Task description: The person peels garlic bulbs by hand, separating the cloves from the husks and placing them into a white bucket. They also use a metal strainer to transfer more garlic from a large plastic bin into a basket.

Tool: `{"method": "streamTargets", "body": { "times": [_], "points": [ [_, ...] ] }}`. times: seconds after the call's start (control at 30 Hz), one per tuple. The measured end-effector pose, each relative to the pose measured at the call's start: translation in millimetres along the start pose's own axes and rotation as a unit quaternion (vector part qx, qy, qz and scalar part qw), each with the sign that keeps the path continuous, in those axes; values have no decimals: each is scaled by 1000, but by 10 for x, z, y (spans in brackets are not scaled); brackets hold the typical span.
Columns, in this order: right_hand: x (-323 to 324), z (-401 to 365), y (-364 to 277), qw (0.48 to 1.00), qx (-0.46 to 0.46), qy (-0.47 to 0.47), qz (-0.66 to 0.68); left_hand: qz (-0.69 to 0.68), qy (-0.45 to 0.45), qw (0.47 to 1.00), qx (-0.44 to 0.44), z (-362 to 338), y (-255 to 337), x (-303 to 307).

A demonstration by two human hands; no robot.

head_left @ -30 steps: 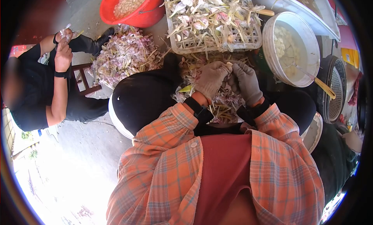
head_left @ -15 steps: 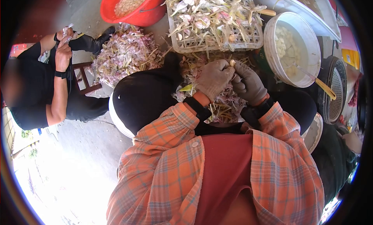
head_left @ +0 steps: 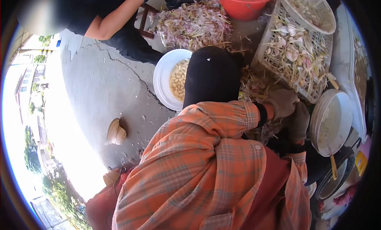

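Note:
Both my hands wear grey-brown gloves and meet in front of my lap, over loose garlic skins (head_left: 254,85). My left hand (head_left: 281,103) is closed, fingertips toward the other hand. Fingers bent, my right hand (head_left: 300,122) presses up against it. A small pale garlic clove (head_left: 297,99) shows between the fingertips; most of it is hidden. Just beyond the hands stands a white plastic crate (head_left: 260,57) heaped with garlic heads and stalks (head_left: 291,51). Right of my right hand is a white bucket (head_left: 344,111) with peeled cloves in liquid and a wooden-handled tool (head_left: 333,168).
A white tub (head_left: 160,81) of peeled cloves stands beside my left knee. Past it lie a skin pile (head_left: 194,25) and a red bucket (head_left: 246,7) of cloves. A round basin (head_left: 331,29) rests on the crate's far end. Another person (head_left: 119,15) sits at upper left.
My view has swung left and tilted, so the hands and crate now appear farther right. The tub by my left knee has come into view. My hands stay together.

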State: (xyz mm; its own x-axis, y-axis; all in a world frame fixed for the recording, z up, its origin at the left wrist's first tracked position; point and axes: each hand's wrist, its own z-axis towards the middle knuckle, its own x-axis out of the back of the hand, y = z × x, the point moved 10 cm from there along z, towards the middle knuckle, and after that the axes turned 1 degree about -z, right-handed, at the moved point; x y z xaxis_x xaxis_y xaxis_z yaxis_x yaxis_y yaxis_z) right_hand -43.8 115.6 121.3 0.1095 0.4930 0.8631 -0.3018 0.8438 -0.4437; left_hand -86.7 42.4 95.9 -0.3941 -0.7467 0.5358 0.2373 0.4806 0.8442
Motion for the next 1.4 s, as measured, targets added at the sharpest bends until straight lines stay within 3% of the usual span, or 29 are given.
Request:
{"method": "streamTargets", "body": {
  "times": [0.1, 0.2, 0.23, 0.3, 0.33, 0.37, 0.4, 0.43, 0.47, 0.5, 0.57, 0.77, 0.87, 1.0, 1.17, 1.3, 1.4],
  "points": [
    [112, 55, -93, 993, 50, 68, -76, -10, 26, 999, 38, -13, 2, 146],
    [286, 149, -264, 992, 35, 97, -77, -44, 104, 993, 34, 16, -97, 187],
    [291, 136, -128, 996, -19, 77, -45, -56, 135, 989, 29, 29, -176, 184],
    [393, 268, -398, 987, 63, 59, -133, 147, 9, 987, -64, 142, -117, -76],
    [453, 348, -522, 983, 91, 64, -144, 246, -55, 961, -109, 152, -123, -248],
    [511, 425, -646, 978, 120, 70, -156, 254, -55, 959, -109, 164, -190, -312],
    [563, 545, -767, 977, 135, 90, -135, 261, -56, 957, -112, 179, -243, -401],
    [581, 695, -734, 997, 38, 57, 44, 267, -59, 955, -117, 201, -232, -474],
    [591, 797, -697, 971, -64, 60, 224, 70, 37, 992, -95, 205, -154, -287],
    [264, 767, -726, 806, -262, 6, 532, -57, 61, 994, -64, 190, -165, -210],
    [204, 1020, -1329, 808, -190, -85, 551, -213, 42, 976, 8, 178, -224, -198],
    [-325, 1397, -2661, 765, -32, -296, 571, -444, -22, 883, 153, 73, -357, -282],
    [-540, 1495, -2981, 813, 69, -323, 479, -531, -25, 828, 178, 76, -370, -248],
    [-286, 1628, -2715, 847, 73, -259, 459, -643, -28, 737, 204, 40, -378, -230],
    [473, 1467, -1383, 895, -56, -69, 438, -725, -42, 646, 235, 3, -346, -224],
    [707, 697, -88, 875, -237, 94, 411, -728, -39, 638, 248, -14, -273, -197],
    [555, 262, 115, 949, -209, 60, 227, -751, -22, 627, 206, 40, -226, -299]
  ]
}}
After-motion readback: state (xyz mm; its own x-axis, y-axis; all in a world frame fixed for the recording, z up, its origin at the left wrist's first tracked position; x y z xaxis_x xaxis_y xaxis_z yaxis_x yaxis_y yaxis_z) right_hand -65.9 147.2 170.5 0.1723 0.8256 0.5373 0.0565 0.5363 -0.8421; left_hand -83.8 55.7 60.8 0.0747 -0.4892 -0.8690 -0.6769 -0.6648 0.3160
